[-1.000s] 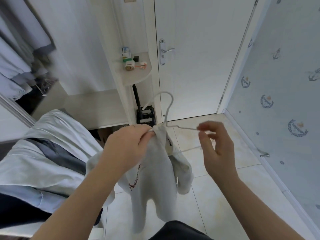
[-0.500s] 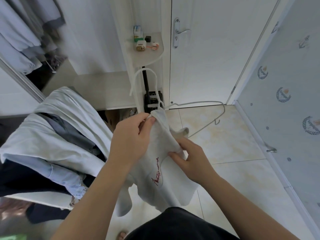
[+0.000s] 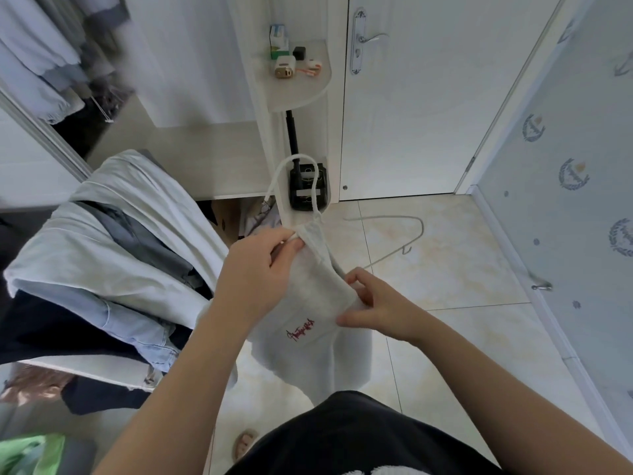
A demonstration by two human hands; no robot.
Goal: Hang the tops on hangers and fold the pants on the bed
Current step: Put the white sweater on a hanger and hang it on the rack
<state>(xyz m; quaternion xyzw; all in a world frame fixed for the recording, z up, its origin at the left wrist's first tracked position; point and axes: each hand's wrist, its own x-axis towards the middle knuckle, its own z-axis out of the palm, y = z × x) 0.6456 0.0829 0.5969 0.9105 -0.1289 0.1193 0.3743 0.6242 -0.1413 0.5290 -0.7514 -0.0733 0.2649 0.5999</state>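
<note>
Left hand: the left hand point(image 3: 257, 269) is raised at mid-frame, thumb and forefinger closed in a tight pinch on the neck edge of the top, right where the hanger's stem comes out of the fabric.
Right hand: the right hand point(image 3: 376, 305) sits lower and to the right, with curled fingers and thumb pinching a fold of the same top near its shoulder.
Top: the white cotton top with small red embroidered script point(image 3: 310, 303) hangs between the two hands above the floor, its lower part drooping in front of the person's dark clothing.
Hanger: the thin white wire hanger point(image 3: 298, 157) stands with its hook above the left hand. Its right arm sticks out bare to the right of the top, clear of the fabric. Its left side is hidden under the cloth.
Clothes heap: a pile of pale grey, dark grey and navy garments point(image 3: 113, 241) lies to the left on a white-edged surface, with a light blue denim piece point(image 3: 137, 323) at its near edge.
Wardrobe: pale hanging garments point(image 3: 37, 53) show blurred at upper left.
Shelf: a rounded white corner shelf point(image 3: 301, 92) carries a few small items.
Door: a closed white door point(image 3: 418, 108) stands behind it.
Floor: cream glossy floor tiles point(image 3: 455, 269) lie beneath the hands.
Wall: pale blue wallpaper with anchor emblems point(image 3: 565, 207) runs along the right.
</note>
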